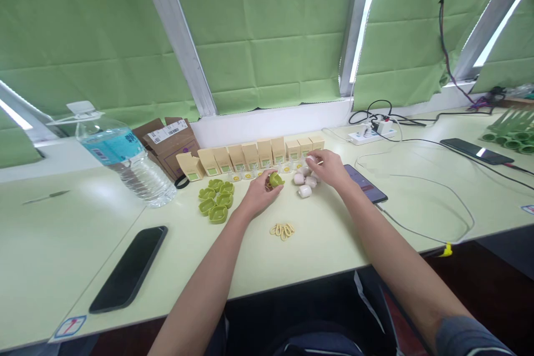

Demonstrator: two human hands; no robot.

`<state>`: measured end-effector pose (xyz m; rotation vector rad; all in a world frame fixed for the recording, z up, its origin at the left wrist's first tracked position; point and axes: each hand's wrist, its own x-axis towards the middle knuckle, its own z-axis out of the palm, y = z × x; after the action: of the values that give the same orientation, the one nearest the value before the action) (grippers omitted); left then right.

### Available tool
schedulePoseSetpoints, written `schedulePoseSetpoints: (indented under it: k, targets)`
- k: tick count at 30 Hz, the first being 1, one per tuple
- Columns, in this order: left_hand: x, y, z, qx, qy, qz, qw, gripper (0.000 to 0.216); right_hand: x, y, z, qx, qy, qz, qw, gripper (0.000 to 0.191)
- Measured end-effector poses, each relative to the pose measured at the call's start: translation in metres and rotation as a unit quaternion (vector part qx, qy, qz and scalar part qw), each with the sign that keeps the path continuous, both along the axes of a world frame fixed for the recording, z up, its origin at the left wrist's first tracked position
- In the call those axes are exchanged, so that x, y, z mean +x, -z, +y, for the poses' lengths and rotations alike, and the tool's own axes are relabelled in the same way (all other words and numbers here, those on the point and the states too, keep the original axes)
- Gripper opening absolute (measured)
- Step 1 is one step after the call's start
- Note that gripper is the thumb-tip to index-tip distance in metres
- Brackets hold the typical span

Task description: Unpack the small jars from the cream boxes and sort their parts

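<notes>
My left hand [262, 193] is closed around a small green plastic case [276, 179], held just above the pale table [325, 239]. Further right, my right hand [327, 168] pinches a small white roll [309, 161] over a cluster of similar white rolls [305, 184]. Several more green cases [216, 200] lie in a group left of my left hand. A row of small tan boxes [254, 157] stands behind both hands, with tiny clear packets with yellow dots [248, 176] in front of it. A heap of yellow rubber bands [282, 230] lies nearer me.
A large water bottle [125, 158] lies on its side at left beside brown cartons [169, 142]. A black phone [130, 268] rests at front left, another phone [367, 183] by my right wrist. Power strip [372, 133], cables and green parts [511, 133] sit at right.
</notes>
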<state>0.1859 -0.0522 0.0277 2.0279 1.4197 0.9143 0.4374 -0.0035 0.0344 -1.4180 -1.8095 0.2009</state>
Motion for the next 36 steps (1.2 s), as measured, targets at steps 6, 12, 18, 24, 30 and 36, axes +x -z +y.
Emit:
schedulePoseSetpoints:
  k: [6,12,18,24,30,36]
  targets:
    - [0.000,0.001,0.000,0.004,0.002,0.007,1.000,0.056,0.012,-0.002,0.000,-0.107,0.088,-0.090,0.986,0.032]
    - [-0.001,0.003,0.002,0.008,0.000,0.008,1.000,0.056,0.014,-0.007,-0.006,-0.158,0.142,-0.108,0.971,0.026]
    - [0.000,0.001,0.000,0.001,0.003,0.007,1.000,0.056,0.019,-0.005,-0.005,-0.175,0.157,-0.126,0.964,0.030]
    - [0.001,0.001,0.000,0.004,0.003,0.013,1.000,0.055,0.018,0.002,-0.003,-0.185,0.133,-0.139,0.964,0.038]
    - [0.001,0.002,0.001,-0.001,0.002,0.012,1.000,0.055,0.018,-0.001,-0.004,-0.201,0.139,-0.139,0.960,0.034]
    - [0.000,0.001,0.000,-0.007,0.006,0.013,1.000,0.054,0.023,0.000,-0.001,-0.209,0.137,-0.147,0.957,0.027]
